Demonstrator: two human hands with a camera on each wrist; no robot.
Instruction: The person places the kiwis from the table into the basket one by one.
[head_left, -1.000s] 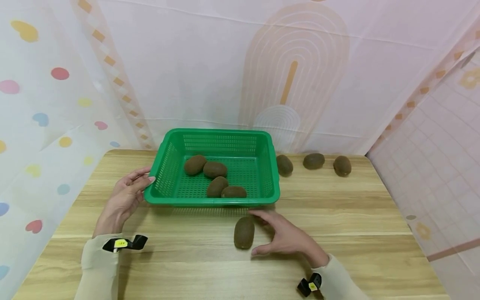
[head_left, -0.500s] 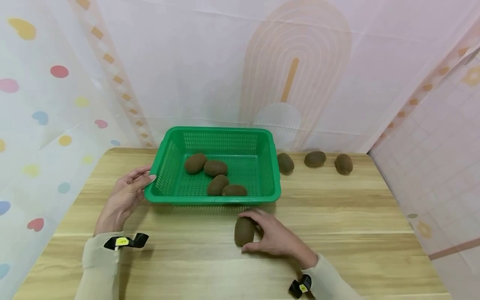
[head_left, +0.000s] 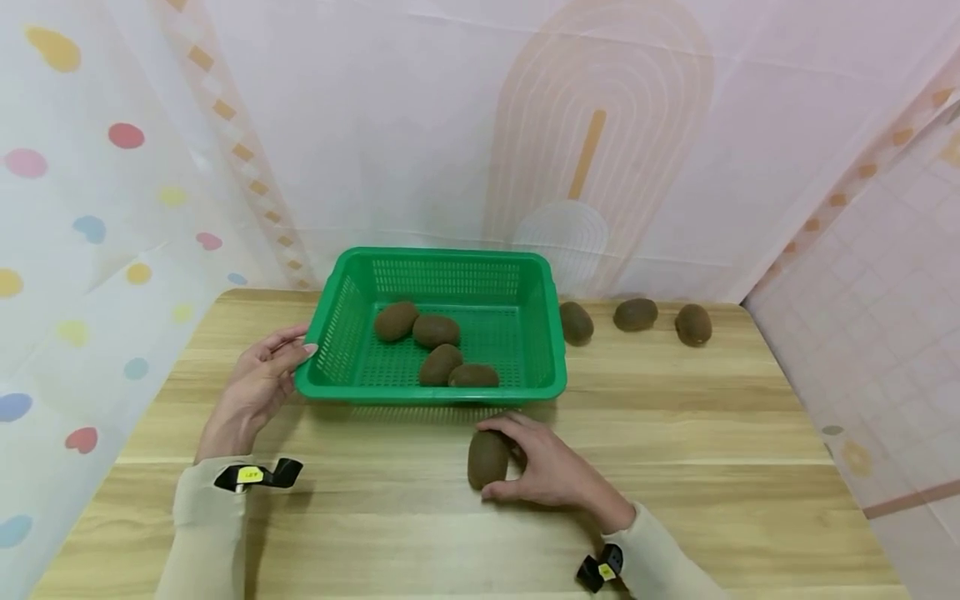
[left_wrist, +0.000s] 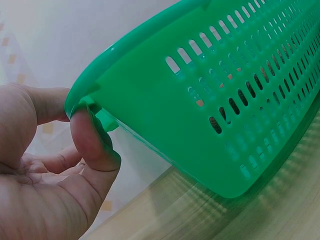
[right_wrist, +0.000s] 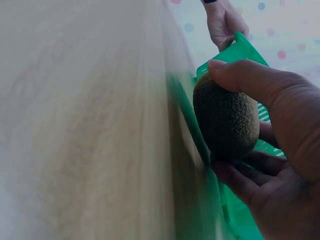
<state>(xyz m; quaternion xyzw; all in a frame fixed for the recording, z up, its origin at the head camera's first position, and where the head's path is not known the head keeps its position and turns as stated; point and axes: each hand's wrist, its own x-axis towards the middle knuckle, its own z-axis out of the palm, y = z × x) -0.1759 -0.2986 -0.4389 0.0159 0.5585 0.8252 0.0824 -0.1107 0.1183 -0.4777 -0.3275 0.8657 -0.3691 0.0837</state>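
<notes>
A green slotted plastic basket (head_left: pixel 431 393) holds several brown kiwis, among them one kiwi (head_left: pixel 437 332) near its middle. My left hand (head_left: pixel 258 385) pinches the basket's left rim; in the left wrist view the thumb and curled fingers of that hand (left_wrist: pixel 60 160) grip the lip of the basket (left_wrist: pixel 145 95). In front of the basket, my right hand (head_left: pixel 543 462) grips a kiwi (head_left: pixel 487 460) from its right side. The right wrist view shows this kiwi (right_wrist: pixel 225 117) between thumb and fingers of the hand (right_wrist: pixel 280 150).
To the right of the basket, three kiwis lie along the table's back edge: a near one (head_left: pixel 576 323), a middle one (head_left: pixel 635 315) and a far one (head_left: pixel 693 325). Patterned curtains (head_left: pixel 420 125) stand behind and at both sides of the wooden table (head_left: pixel 675 425).
My right hand has moved left and closed its thumb and fingers around the kiwi in front of the basket. The left hand keeps its hold on the rim. The head view has shifted slightly.
</notes>
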